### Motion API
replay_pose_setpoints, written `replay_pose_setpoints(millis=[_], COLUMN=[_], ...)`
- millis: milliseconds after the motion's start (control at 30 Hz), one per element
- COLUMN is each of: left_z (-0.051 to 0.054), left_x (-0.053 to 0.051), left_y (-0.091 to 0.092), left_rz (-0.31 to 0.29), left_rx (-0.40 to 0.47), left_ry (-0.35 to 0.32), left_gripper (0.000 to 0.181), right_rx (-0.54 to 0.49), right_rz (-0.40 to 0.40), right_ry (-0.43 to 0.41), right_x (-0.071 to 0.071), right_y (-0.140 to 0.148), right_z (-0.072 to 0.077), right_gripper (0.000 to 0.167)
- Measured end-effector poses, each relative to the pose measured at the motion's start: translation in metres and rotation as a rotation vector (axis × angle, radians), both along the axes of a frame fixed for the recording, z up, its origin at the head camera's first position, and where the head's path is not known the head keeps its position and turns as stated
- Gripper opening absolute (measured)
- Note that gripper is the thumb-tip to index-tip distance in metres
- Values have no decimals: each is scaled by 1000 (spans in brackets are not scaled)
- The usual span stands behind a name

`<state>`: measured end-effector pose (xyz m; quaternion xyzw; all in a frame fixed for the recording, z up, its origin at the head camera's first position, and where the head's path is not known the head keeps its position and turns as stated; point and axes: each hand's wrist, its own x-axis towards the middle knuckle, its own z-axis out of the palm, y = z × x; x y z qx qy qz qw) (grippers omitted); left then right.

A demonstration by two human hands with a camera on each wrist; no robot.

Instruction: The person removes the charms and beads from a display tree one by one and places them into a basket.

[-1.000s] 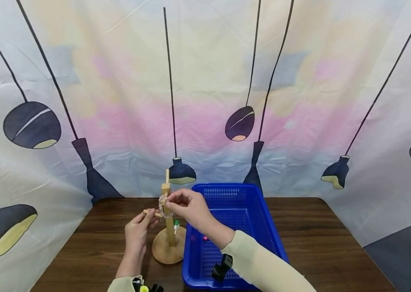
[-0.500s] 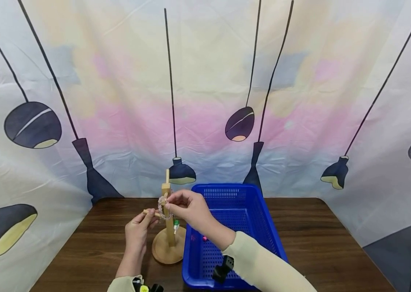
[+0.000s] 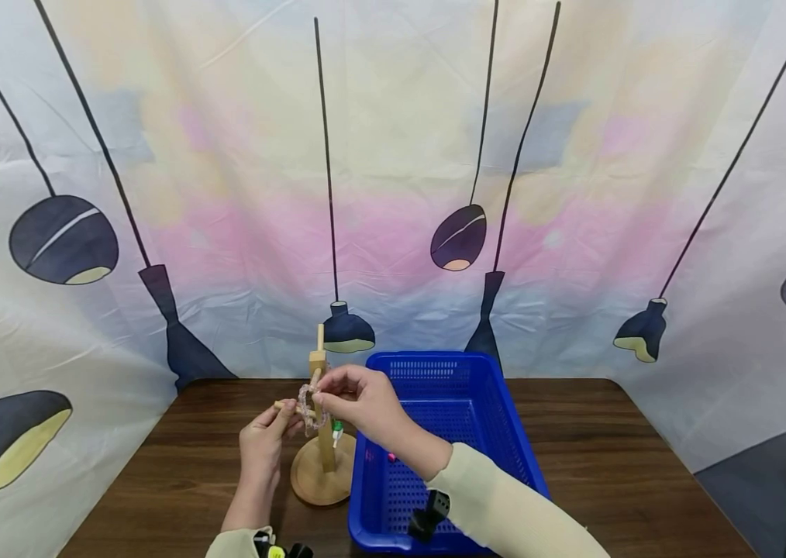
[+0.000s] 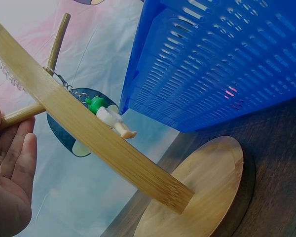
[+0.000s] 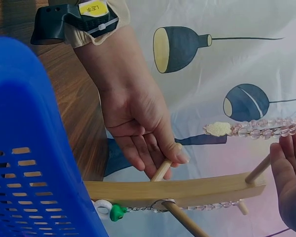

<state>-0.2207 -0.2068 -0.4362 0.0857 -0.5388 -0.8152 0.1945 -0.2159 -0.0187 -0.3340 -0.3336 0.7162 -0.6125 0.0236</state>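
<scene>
A wooden stand (image 3: 325, 434) with side pegs rises from a round base (image 4: 197, 197). My left hand (image 3: 262, 449) pinches one of its left pegs, seen closely in the left wrist view (image 4: 15, 173) and the right wrist view (image 5: 138, 108). Between thumb and fingertips, my right hand (image 3: 372, 403) holds a pink clear-bead bracelet (image 3: 304, 399), whose pale charm (image 5: 218, 129) points toward the left hand. A keychain with a green-and-white figure (image 4: 106, 113) hangs from a peg on the far side, and another beaded strand (image 5: 212, 206) hangs behind the post.
Right of the stand, close beside its base, is a blue perforated basket (image 3: 532, 457) with a small pink item (image 3: 392, 457) inside. Both stand on a dark wooden table (image 3: 595, 449). A curtain printed with lamps (image 3: 393, 155) hangs behind.
The bracelet in my right hand has shifted slightly left and down, off the post's front toward the left peg. My left hand has stayed on that peg.
</scene>
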Motion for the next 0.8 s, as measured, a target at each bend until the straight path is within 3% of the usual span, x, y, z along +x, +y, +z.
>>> replay_pose_setpoints(millis=[533,800], left_z=[1,-1], left_x=[0,-1], left_y=[0,0], left_rz=[-15,4], left_rx=[-5,-41], left_ry=[-12,-23], left_gripper=[30,24], right_rx=[83,161], right_rz=[-25,-62], right_ry=[41,23], right_x=[-2,-14], right_y=[20,34], right_z=[5,1], right_gripper=[17,14])
